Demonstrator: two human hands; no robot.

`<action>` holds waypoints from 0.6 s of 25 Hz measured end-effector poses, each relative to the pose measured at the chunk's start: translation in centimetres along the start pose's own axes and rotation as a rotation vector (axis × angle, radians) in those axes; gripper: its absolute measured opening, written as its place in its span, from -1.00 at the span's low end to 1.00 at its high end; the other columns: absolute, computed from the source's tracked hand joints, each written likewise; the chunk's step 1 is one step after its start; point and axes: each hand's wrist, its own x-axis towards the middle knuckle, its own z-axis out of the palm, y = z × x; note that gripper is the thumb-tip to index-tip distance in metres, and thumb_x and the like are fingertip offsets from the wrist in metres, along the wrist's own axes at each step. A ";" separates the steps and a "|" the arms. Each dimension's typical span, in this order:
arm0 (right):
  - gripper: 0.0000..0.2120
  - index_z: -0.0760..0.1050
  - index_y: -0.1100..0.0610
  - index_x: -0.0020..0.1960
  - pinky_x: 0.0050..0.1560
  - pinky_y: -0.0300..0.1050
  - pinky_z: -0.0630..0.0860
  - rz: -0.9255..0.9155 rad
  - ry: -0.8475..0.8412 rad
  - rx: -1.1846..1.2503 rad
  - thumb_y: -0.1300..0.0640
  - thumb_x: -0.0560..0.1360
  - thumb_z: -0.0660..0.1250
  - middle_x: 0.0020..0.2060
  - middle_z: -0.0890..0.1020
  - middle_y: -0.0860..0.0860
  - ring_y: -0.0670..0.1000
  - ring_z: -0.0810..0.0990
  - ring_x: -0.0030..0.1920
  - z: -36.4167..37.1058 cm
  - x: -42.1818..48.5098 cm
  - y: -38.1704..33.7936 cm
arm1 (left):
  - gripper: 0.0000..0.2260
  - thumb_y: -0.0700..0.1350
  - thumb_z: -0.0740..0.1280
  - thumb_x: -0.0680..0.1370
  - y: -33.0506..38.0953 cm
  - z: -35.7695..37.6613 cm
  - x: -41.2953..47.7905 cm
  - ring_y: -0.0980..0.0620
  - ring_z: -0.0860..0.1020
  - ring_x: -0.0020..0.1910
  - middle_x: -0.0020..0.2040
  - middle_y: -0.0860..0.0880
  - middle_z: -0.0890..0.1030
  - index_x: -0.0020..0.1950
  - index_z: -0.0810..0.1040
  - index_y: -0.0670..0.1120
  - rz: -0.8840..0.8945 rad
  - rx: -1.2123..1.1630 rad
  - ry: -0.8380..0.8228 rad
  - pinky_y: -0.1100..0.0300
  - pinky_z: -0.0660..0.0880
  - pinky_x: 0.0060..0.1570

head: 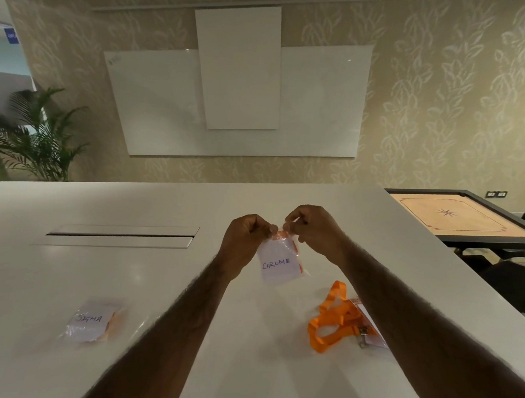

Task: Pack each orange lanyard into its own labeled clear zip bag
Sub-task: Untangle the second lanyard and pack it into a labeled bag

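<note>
A clear zip bag labeled CHROME [277,264] hangs above the white table [168,205], with orange lanyard showing inside along its top and right edge. My left hand [247,234] pinches the bag's top edge at the left, and my right hand [311,225] pinches it at the right. A second bag labeled SIGMA [91,323] lies flat at the near left with orange visible inside. A loose orange lanyard [333,319] is piled at the near right, partly over another clear bag [371,323] that my right forearm partly hides.
A recessed cable hatch [117,235] sits in the table at the far left. A carrom board [464,219] stands beyond the table's right edge, with dark chairs [521,280] beside it. Whiteboards [242,100] hang on the wall; a potted plant [33,137] stands at the left.
</note>
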 end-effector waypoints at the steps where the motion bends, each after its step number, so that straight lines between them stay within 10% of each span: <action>1: -0.81 0.62 0.32 -0.08 -0.33 -0.10 0.48 0.072 -0.018 0.084 0.17 0.49 0.49 -0.25 0.68 0.15 0.07 0.58 -0.32 -0.2 -0.2 0.0 | -0.89 -0.15 0.46 0.52 0.0 0.0 0.0 0.01 0.59 -0.19 -0.16 -0.08 0.69 -0.16 0.63 -0.16 -0.003 0.005 0.003 0.10 0.51 -0.14; 15: -0.96 0.60 0.29 -0.13 -0.47 -0.22 0.25 0.318 -0.139 0.362 0.37 0.48 0.39 -0.24 0.64 0.16 -0.05 0.44 -0.42 -0.4 -1.2 -0.6 | -0.77 -0.06 0.36 0.62 0.2 0.2 -0.2 0.05 0.45 -0.25 -0.25 -0.03 0.55 -0.19 0.54 -0.13 -0.091 0.068 -0.150 0.21 0.37 -0.22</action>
